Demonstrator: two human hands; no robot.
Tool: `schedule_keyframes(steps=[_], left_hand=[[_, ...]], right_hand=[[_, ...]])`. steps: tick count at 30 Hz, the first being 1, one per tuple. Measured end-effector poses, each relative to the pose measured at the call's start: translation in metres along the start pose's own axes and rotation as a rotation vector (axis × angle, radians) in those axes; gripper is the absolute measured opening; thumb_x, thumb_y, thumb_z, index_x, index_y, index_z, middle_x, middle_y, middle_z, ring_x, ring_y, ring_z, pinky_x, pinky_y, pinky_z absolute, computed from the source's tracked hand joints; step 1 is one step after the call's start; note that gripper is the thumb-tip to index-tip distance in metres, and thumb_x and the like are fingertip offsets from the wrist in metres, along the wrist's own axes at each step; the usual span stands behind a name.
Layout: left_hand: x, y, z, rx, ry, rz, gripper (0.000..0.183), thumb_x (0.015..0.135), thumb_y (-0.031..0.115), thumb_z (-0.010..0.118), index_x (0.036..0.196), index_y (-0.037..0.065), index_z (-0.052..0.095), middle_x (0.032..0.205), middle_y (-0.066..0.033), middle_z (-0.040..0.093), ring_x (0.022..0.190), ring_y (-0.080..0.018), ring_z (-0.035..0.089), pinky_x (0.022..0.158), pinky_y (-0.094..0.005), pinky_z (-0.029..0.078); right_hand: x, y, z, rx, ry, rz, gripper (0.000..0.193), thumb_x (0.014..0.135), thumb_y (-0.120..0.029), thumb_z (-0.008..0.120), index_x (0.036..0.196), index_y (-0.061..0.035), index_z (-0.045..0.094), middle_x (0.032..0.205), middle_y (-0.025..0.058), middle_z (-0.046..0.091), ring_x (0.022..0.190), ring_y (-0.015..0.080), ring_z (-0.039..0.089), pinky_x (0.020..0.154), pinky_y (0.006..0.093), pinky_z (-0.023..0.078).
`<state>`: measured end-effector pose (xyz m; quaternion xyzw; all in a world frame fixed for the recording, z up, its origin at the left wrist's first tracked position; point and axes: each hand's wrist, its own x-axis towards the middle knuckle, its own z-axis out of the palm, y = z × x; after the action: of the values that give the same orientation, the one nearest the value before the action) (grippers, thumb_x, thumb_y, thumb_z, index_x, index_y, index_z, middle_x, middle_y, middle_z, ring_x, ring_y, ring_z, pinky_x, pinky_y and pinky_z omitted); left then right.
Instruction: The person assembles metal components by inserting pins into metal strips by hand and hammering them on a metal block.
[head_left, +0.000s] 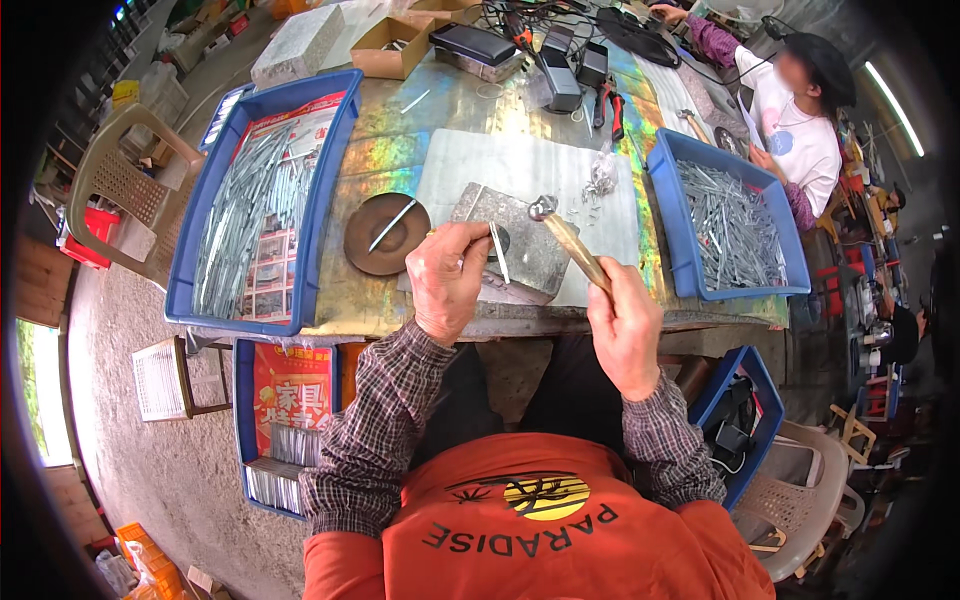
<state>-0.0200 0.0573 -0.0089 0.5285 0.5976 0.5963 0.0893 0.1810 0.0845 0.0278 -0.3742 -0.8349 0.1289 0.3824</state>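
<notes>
My left hand (450, 275) is closed, pinching a thin pale metal strip (500, 255) over a rough grey stone block (537, 268). In my right hand (627, 325) is the wooden handle of a hammer (577, 243). The hammer's metal head hangs above the block's right side, apart from the strip. Another strip (478, 203) lies across the far left of the block. Left of my left hand sits a round brown disc (362, 232), with one more strip (393, 224) resting on it.
Blue trays of metal strips stand at the table's left (240, 325) and right (750, 292). Pliers (615, 115), black adapters (558, 80) and a cardboard box (385, 58) occupy the far side. A person (800, 135) works at the far right. Lower blue trays flank my legs.
</notes>
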Motion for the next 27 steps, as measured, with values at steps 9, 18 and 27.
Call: schedule_keyframes(steps=[9,18,27], left_hand=[[-0.001,-0.001,0.003,-0.049,0.029,-0.020,0.010,0.075,0.000,0.066,0.084,0.003,0.064,0.072,-0.0117,0.061,0.065,-0.0248,0.059,0.059,-0.0313,0.045],[-0.002,0.001,0.004,-0.030,0.088,0.007,0.010,0.074,0.001,0.066,0.083,0.003,0.062,0.070,-0.0115,0.059,0.065,-0.0269,0.059,0.060,-0.0332,0.045],[-0.003,0.002,0.002,0.026,0.060,0.015,0.013,0.075,-0.005,0.064,0.087,-0.001,0.064,0.075,-0.0121,0.062,0.066,-0.0193,0.061,0.061,-0.0270,0.046]], right_hand=[[0.012,-0.029,-0.019,0.176,-0.058,-0.069,0.023,0.081,-0.004,0.065,0.101,0.0034,0.056,0.077,0.0136,0.059,0.060,0.0245,0.059,0.053,0.0291,0.046],[0.021,-0.042,-0.025,0.145,0.048,-0.206,0.026,0.080,-0.003,0.064,0.104,0.0044,0.057,0.072,0.0131,0.057,0.057,0.0255,0.058,0.052,0.0307,0.045],[0.019,-0.039,-0.023,0.168,-0.030,-0.130,0.025,0.081,-0.003,0.063,0.105,0.0031,0.056,0.072,0.0139,0.056,0.057,0.0276,0.056,0.051,0.0331,0.044]])
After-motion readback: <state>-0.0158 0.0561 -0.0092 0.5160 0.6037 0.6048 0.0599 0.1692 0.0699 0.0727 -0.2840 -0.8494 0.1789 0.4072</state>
